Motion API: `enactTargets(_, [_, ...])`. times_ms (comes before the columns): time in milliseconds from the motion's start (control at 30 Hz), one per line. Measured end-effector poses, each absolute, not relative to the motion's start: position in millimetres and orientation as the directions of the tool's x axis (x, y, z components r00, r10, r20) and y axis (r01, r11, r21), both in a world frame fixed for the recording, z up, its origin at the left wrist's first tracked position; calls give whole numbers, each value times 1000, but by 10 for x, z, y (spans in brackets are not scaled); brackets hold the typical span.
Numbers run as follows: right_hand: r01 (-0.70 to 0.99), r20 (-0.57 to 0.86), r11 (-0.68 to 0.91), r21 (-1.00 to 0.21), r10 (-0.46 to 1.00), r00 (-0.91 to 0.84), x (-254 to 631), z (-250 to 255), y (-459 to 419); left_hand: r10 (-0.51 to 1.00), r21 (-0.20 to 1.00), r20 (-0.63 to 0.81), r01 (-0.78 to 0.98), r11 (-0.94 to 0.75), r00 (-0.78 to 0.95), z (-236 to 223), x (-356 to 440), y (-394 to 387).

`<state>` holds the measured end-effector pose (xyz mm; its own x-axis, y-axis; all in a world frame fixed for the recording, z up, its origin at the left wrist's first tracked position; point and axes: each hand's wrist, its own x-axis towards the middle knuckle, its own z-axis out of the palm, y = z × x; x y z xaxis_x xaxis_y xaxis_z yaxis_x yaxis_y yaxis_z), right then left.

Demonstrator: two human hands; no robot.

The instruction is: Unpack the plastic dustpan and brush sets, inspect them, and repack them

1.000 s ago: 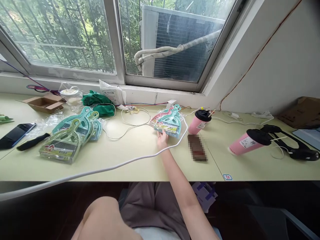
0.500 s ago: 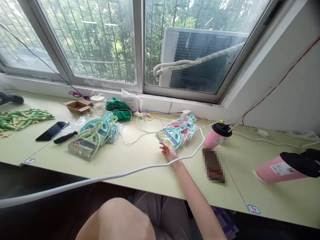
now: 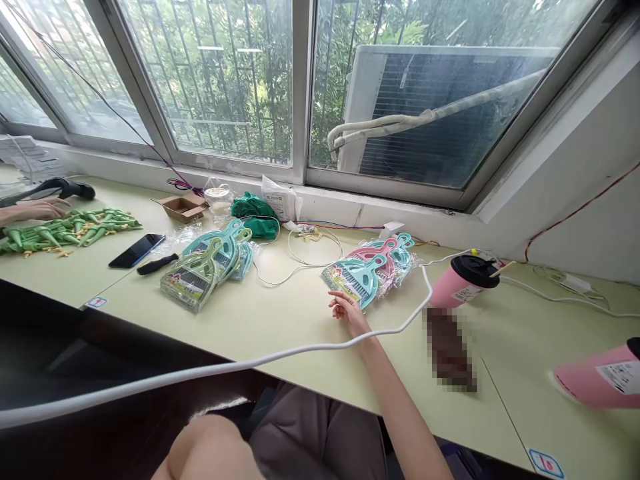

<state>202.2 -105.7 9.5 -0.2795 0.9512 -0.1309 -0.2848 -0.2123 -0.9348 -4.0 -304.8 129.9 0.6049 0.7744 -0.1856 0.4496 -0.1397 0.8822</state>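
Observation:
My right hand (image 3: 349, 312) rests on the table with its fingers loosely apart and nothing in them. It lies at the near edge of a pile of plastic-wrapped small dustpan-and-brush sets (image 3: 357, 280), blue and pink. Whether the fingertips touch the nearest pack, I cannot tell. Left of it is a second pile of wrapped dustpan-and-brush sets (image 3: 193, 277), green and blue. My left hand is out of view; a bare bent limb (image 3: 213, 443) shows at the bottom.
A white cable (image 3: 300, 348) runs across the foreground, above my right wrist. Pink cups (image 3: 447, 290) stand at right. Leftward lie a black-handled tool (image 3: 157, 264), a phone (image 3: 137, 251), and green plastic pieces (image 3: 93, 227) under another person's hand (image 3: 43, 210). A cardboard box (image 3: 183, 208) sits near the window.
The view has swung left, so the table's things sit farther right. Another person's hand has come into view at far left. My right hand keeps its place beside the packs.

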Motion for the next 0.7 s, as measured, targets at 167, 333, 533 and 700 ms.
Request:
enactTargets(167, [-303,-158,-230,-925,957,-243,2026,136,-1071,751,829,89,370,-420,654,1299,-331,-2567])
enactTargets(333, [-336,-141,-213,-918,964,-225,2046,155,-1084,921,695,310,717,-49,-237,852,-1233,-1954])
enactTargets(533, [-320,-166,-233,-918,961,-222,2039,102,-1062,763,671,405,730,126,-504,238,-1914,-1651])
enactTargets(700, [-306,-167,-230,-924,961,-220,2049,96,-1041,691,604,448,762,234,-567,438,-1725,-1773])
